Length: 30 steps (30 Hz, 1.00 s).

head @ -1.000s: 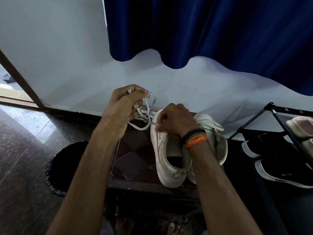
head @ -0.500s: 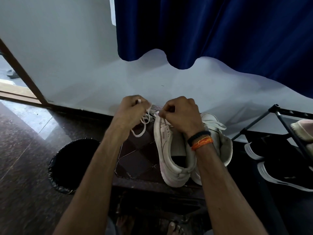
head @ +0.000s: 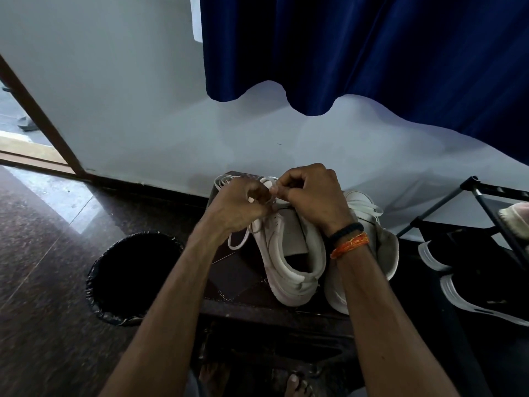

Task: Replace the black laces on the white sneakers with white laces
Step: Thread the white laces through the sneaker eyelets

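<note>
I saw two white sneakers side by side on a small dark table (head: 237, 282) by the wall. The left sneaker (head: 289, 262) had its heel toward me. The right sneaker (head: 372, 242) sat just beside it, touching it, with white lacing already across its top.

Both hands met over the front of the left sneaker. My left hand (head: 237, 204) had its fingers curled around the white lace (head: 237, 242), and a loop of that lace hung down below the hand onto the table. My right hand (head: 312, 193) pinched the same lace between thumb and fingers, right next to the left hand. The two hands were almost touching.

A black bin (head: 134, 279) stood on the floor to the left of the table. A dark shoe rack (head: 483, 213) stood to the right.
</note>
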Each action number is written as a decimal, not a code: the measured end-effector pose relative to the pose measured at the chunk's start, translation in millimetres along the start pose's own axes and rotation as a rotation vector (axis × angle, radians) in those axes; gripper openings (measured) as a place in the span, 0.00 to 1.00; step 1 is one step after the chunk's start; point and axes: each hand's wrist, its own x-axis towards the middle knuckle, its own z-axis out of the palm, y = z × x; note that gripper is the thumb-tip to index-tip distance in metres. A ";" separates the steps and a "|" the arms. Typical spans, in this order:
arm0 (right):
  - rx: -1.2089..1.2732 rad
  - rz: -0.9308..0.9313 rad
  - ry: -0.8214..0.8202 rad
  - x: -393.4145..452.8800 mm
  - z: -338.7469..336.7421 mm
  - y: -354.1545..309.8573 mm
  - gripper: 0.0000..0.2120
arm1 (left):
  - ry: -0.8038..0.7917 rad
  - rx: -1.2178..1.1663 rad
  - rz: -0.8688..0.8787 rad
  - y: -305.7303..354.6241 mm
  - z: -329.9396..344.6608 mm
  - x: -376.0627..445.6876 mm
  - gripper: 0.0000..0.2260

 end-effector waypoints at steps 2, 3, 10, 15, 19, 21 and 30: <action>-0.015 -0.014 -0.012 0.0 0.1 -1.6 0.04 | -0.026 -0.008 0.033 -2.4 -0.6 1.0 0.06; -0.024 -0.017 -0.010 0.3 0.2 -2.0 0.04 | -0.041 -0.025 0.043 -2.8 0.0 0.3 0.08; -0.039 -0.023 0.004 2.4 0.4 -0.4 0.04 | -0.073 -0.080 0.051 -5.4 4.8 1.9 0.11; 0.023 -0.064 0.011 5.5 1.5 -11.0 0.03 | -0.047 -0.055 0.045 -7.8 7.0 3.2 0.15; 0.119 -0.121 0.125 8.0 -0.1 -21.8 0.05 | -0.067 -0.054 0.019 -8.9 5.8 4.1 0.16; 0.084 -0.108 0.152 8.5 -3.9 -21.4 0.05 | -0.030 -0.058 0.007 -9.0 4.4 3.2 0.18; -0.008 0.134 -0.052 -12.9 -40.2 -21.2 0.10 | 0.248 -0.842 -0.007 52.1 -28.1 -6.6 0.11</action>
